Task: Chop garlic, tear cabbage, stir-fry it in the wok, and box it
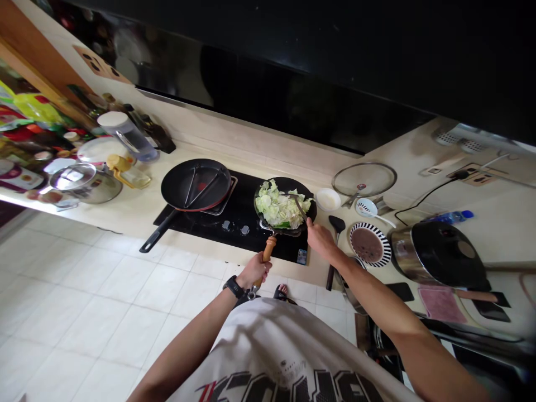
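My left hand is closed around the wooden handle of a dark wok on the right side of the stove. Chopped pale green cabbage fills the wok, heaped up to the rim. At the wok's right edge, my right hand grips a thin, dark cooking utensil whose far end reaches into the cabbage; its exact kind is unclear. Close to my right hand lies a black spatula on the counter.
A black frying pan with tongs inside sits left on the stove. Rightward are a small white bowl, a striped bowl of brownish liquid and a large lidded pot. A glass lid leans behind. The range hood hangs overhead.
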Motion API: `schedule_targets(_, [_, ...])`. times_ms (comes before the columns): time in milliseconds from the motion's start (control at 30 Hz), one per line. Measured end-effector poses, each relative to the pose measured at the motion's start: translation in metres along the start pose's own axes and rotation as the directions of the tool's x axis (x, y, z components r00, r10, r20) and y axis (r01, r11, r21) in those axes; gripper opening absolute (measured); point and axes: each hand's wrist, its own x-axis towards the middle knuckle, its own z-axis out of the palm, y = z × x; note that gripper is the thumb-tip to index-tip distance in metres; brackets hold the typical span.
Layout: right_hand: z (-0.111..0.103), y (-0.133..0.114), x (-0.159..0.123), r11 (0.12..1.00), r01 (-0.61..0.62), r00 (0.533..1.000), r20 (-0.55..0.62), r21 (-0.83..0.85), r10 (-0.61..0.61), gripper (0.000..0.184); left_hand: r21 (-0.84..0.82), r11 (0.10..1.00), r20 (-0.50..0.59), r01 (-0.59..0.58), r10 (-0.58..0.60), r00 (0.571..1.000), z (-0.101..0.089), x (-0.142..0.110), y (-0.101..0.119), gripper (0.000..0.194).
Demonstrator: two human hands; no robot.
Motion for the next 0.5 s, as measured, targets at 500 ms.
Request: schedule_targets(500, [-0.007,0.001,-0.007,0.991,0.042,0.999,0.028,-0.130,-0.039,0.062,-0.009,1.000,-0.008,0.023,-0.023,1.000,0.001,0.004,-0.006,0.026])
